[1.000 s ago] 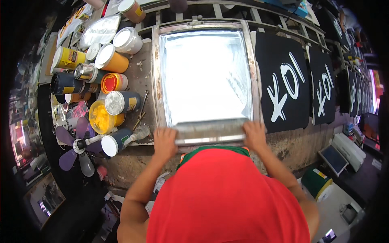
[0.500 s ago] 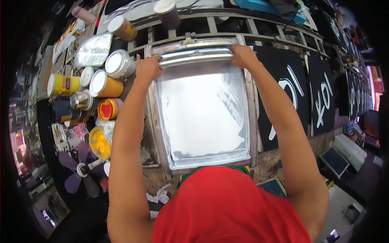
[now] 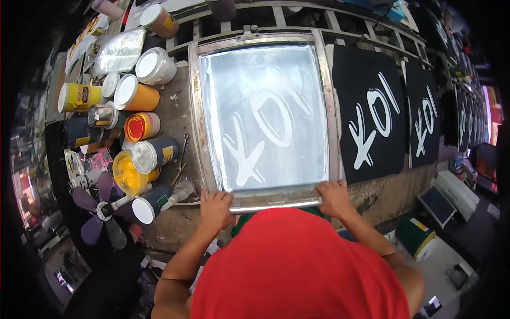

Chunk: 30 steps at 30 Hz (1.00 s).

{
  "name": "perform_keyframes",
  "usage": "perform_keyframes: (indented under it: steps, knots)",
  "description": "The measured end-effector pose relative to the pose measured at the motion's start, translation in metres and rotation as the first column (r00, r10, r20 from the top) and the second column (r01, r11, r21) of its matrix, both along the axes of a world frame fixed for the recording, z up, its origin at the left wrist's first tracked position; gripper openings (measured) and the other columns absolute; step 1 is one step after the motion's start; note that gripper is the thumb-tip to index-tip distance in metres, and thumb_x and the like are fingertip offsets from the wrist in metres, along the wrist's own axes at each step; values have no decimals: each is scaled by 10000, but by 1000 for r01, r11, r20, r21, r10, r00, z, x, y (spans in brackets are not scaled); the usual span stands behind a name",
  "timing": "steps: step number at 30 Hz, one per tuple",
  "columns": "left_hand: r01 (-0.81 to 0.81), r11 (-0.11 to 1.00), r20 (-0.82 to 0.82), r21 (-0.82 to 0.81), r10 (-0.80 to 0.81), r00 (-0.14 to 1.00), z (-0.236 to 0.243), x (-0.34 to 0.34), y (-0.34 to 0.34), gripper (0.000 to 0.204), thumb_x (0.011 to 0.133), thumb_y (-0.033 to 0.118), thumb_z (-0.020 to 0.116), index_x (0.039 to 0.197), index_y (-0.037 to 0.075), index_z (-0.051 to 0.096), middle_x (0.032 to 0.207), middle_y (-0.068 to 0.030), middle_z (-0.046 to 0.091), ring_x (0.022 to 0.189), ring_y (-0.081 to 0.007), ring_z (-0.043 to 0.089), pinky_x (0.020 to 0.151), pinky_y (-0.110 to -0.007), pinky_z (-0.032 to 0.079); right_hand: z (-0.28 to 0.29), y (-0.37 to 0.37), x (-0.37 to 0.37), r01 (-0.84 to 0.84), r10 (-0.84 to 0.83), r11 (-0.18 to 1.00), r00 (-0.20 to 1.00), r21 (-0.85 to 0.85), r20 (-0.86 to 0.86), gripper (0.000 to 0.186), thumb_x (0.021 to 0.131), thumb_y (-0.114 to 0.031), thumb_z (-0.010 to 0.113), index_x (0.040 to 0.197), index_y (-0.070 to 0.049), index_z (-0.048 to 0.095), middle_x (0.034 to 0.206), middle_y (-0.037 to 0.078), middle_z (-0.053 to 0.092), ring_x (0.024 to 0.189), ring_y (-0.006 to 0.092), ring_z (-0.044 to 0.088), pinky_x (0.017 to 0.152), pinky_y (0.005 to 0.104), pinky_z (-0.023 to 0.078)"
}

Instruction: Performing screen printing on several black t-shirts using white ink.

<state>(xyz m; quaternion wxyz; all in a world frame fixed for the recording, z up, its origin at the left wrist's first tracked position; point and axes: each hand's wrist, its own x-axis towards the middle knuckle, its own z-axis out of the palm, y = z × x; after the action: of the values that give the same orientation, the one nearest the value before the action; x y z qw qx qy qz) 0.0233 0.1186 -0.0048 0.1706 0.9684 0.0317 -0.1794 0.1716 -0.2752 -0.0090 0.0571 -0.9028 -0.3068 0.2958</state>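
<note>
At the near end of a screen printing frame (image 3: 328, 101), a wide squeegee (image 3: 276, 199) with a shiny metal edge lies across the mesh. My left hand (image 3: 215, 208) grips its left end and my right hand (image 3: 333, 199) its right end, fingers bent over the bar. The pale grey mesh (image 3: 212, 95) shows a bold white brush-style design, with thick white ink along its left side. Beneath the mesh, the printed piece is only seen through it. My red-clothed head or shoulder area covers the bench just below the squeegee.
Black fabric panels (image 3: 348, 69) with white designs lie to the right. Paint tubs, including an orange one (image 3: 143, 99) and an open yellow one (image 3: 127, 173), crowd the left beside a purple-bladed fan (image 3: 104, 211). A metal rail (image 3: 361, 34) runs along the far side.
Both hands have drawn the squeegee from the far end of the screen to the near end. The white ink layer over the mesh has thinned, and the design now shows.
</note>
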Motion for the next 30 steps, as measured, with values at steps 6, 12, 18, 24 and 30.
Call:
perform_keyframes:
  steps: [6,12,18,24,30]
  knots:
    - [72,972,-21,224,-69,997,17,166,64,527,681,130,767,1205,157,714,1131,-76,735,1147,-259,671,1222,-644,218,5,62,157,7,-9,1000,973,12,229,448,738,-278,793,1155,-131,728,1110,97,728,1079,291,684,1095,573,364]
    - [-94,932,191,351,27,981,-4,362,120,468,779,131,647,1234,200,730,1199,-92,736,1143,-295,674,1217,-584,270,-16,153,359,36,-120,983,871,182,476,379,737,-181,630,1080,-113,777,1090,133,732,1041,318,700,964,492,418]
    - [-116,926,178,360,54,982,-3,326,108,449,778,113,623,1197,200,761,1181,-89,741,1146,-338,658,1217,-567,281,-1,156,322,76,-83,997,933,33,349,364,727,-155,620,1052,-123,782,1104,122,735,1088,317,687,987,530,408]
    - [-44,968,164,247,3,986,-2,126,28,381,731,127,680,1097,180,767,1131,-66,733,1145,-312,626,1191,-569,306,2,52,113,69,-94,993,947,91,306,400,680,-112,689,1073,-127,764,1081,87,724,1063,299,655,1031,516,365]
    - [-68,990,163,121,47,985,-2,-20,-18,396,689,133,746,1085,136,741,1067,-61,713,1120,-308,590,1177,-537,304,7,4,-14,82,-86,996,992,42,97,402,678,-180,777,1073,-111,753,1093,85,720,1110,305,631,1029,502,373]
